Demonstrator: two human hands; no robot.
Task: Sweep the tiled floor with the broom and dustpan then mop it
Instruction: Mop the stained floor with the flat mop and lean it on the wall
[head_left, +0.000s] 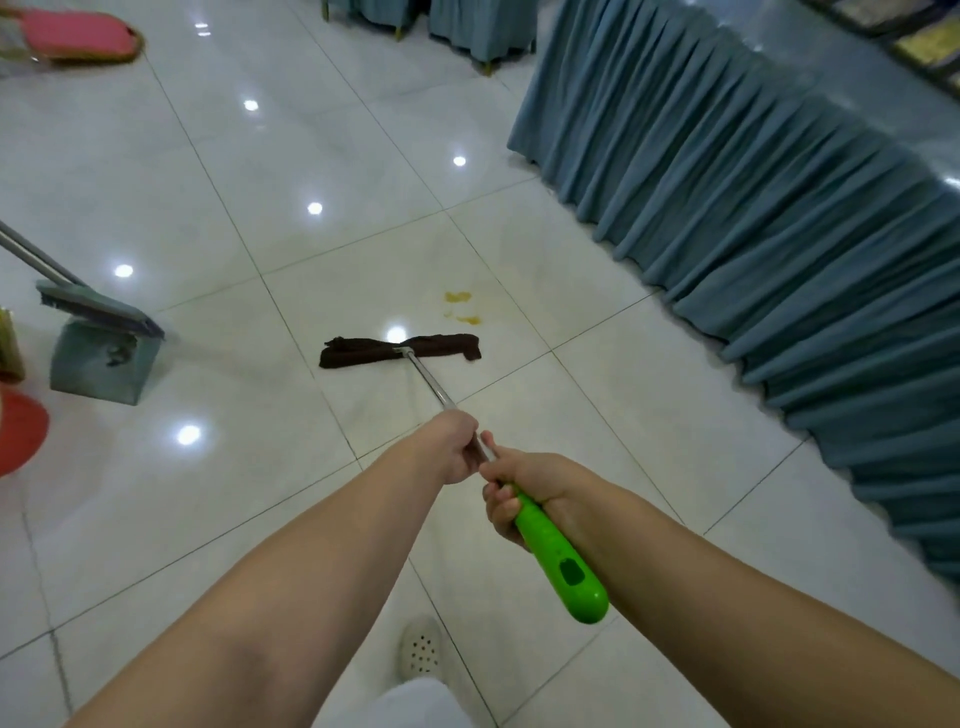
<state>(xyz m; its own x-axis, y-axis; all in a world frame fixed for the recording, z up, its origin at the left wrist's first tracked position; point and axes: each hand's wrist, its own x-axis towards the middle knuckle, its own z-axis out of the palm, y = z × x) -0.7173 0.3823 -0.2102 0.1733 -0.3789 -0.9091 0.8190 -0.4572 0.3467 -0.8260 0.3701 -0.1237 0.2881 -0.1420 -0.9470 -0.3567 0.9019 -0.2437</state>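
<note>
I hold a mop with both hands. Its dark brown flat head (399, 351) lies on the white tiled floor (218, 171), and a metal shaft (431, 384) runs back to a green grip (561, 561). My left hand (457, 449) is closed around the shaft. Just behind it, my right hand (519, 493) grips the top of the green grip. A yellow stain (460, 304) sits on the tile just beyond the mop head. At the left stands a grey-green dustpan (98, 364) with debris in it, a broom head (96, 306) resting on its top.
A long table with a pleated blue skirt (753, 208) runs along the right side. Blue-covered chairs (467, 26) stand at the back. A pink cushioned seat (72, 36) is at top left, a red object (18, 431) at the left edge. My shoe (421, 649) is below.
</note>
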